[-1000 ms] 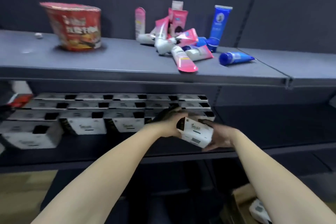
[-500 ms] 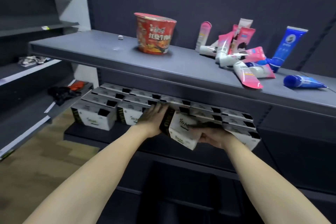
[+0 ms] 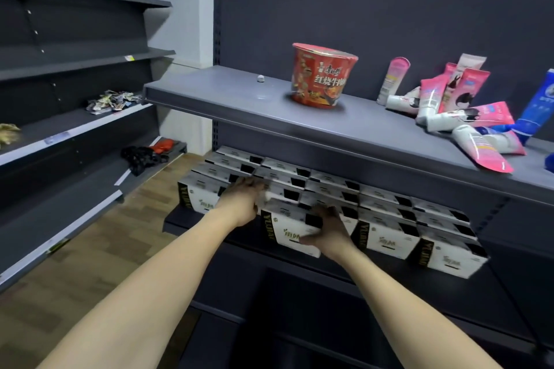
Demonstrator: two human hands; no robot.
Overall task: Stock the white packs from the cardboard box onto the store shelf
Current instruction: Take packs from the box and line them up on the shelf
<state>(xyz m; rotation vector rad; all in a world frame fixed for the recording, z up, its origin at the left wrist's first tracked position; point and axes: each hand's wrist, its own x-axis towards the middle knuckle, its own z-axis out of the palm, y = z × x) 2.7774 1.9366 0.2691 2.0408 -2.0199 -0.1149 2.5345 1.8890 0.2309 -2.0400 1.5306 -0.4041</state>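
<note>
Rows of white packs with black ends (image 3: 386, 238) fill the lower shelf (image 3: 192, 220) under the grey upper shelf. One white pack (image 3: 287, 232) sits at the shelf's front edge, second from the left. My right hand (image 3: 325, 229) grips its right end, thumb on the front face and fingers over the top. My left hand (image 3: 242, 198) rests with fingers laid on the packs just left and behind it. The cardboard box is out of view.
On the upper shelf (image 3: 239, 99) stand a red noodle cup (image 3: 322, 78) and a heap of pink, white and blue tubes (image 3: 461, 114). A second dark shelving unit (image 3: 75, 117) runs along the left, with small items on it. Wooden floor (image 3: 90, 249) lies between.
The pack went from tilted in the air between both hands to sitting level in the front row. My view swung left, so the shelf now lies to the right.
</note>
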